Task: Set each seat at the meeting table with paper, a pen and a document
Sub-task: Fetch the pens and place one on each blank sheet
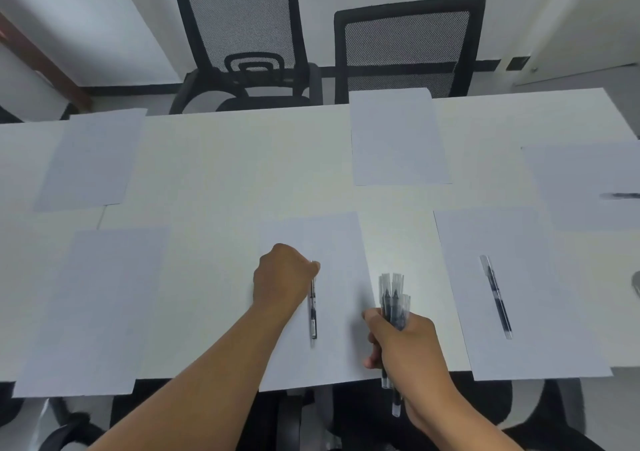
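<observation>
As the left hand [282, 277] pinches a pen [313, 308] onto the centre sheet [337, 243] | right hand [405, 343] fingers clamped round spare pens [393, 298] | risk: a loosened grip could spill the bundle.

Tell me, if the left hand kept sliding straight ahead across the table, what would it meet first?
Likely nothing soon: past the left hand and its pen lie the sheet, then bare table. The far chair comes first, though depth is uncertain.

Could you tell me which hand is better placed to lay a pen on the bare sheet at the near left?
Probably left: the left hand is nearer that sheet, while the right hand grips the pen bundle.
</observation>
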`<state>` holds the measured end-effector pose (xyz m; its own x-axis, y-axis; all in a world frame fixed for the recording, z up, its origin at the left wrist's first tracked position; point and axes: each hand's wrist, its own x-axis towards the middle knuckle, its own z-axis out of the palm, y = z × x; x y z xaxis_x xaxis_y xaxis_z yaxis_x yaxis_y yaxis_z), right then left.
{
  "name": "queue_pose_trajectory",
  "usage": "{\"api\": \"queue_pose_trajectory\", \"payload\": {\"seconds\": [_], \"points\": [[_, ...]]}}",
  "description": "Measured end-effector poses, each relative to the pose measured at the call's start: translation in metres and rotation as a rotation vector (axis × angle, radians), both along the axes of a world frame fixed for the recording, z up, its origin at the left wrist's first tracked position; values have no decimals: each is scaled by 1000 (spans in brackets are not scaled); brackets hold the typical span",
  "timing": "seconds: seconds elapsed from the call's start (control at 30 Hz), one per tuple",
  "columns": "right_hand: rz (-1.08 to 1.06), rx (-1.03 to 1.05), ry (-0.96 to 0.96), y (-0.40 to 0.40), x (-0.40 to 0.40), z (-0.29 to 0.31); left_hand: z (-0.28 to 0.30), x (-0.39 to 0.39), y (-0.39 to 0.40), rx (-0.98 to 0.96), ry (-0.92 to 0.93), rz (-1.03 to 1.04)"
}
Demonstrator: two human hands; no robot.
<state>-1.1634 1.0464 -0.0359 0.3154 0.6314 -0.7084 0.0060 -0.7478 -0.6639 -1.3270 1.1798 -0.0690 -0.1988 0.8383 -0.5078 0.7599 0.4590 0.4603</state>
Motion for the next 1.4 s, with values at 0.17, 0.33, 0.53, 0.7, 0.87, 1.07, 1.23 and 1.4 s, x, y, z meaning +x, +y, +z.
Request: {"api": "queue_pose_trajectory", "payload": {"seconds": [0.17, 0.33, 0.53, 0.7, 0.87, 1.07, 1.23, 1.4], "points": [[-16, 0, 3, 1, -1, -4, -9, 0, 3, -23, 23, -28], [-42, 0, 3, 1, -1, -8, -12, 1, 2, -15, 15, -57], [-59, -3, 12, 1, -4, -7, -23, -2, 6, 0, 22, -133], [-71, 4, 11, 3, -8, -3, -28, -4, 8, 4, 26, -137], [-63, 25, 8, 3, -15, 1, -27, -6, 8, 21, 20, -155], [-49, 40, -3, 1, -21, 9, -20, -8, 4, 41, -9, -138], [-43, 47, -16, -3, -23, 25, -1, -16, -4, 52, 24, -128], [-20, 86, -23, -7, -30, 55, 31, -25, -17, 75, -19, -78]]}}
